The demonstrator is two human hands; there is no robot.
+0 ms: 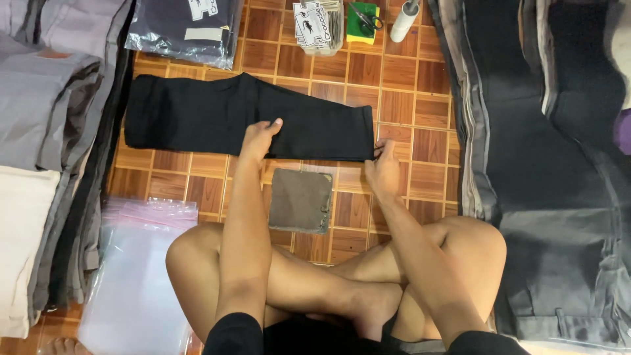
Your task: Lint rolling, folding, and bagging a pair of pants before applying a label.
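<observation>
The black trousers (217, 118) lie flat on the wooden floor (407, 105), folded lengthwise, right in front of the crossed legs. The left hand (259, 138) rests flat and open on the middle of them near the lower edge, pressing the cloth down. The right hand (382, 167) sits at the hem end, and its fingertips look pinched on the corner of the cloth, so that one is clamped on the trousers while the other just lies on top.

If I were doing this, I'd keep the flat hand as an anchor where the crease should fall, and hold both layers of the hem together so the edges stay lined up and don't slip apart. Smoothing wrinkles outward first seems smart, since black fabric on a slick floor probably slides easily.

Count, as far as I can see:
- one pair of black trousers spread out
- one small brown cardboard square (301, 200) just below them
- one pile of clear plastic bags (138, 276) by the left knee
- one stack of paper tags (319, 26)
- one pair of scissors (365, 18) on a green pad
- one white bottle (404, 20)
- one bagged dark garment (184, 26)
- stacks of folded trousers on both sides, too layered to count
</observation>
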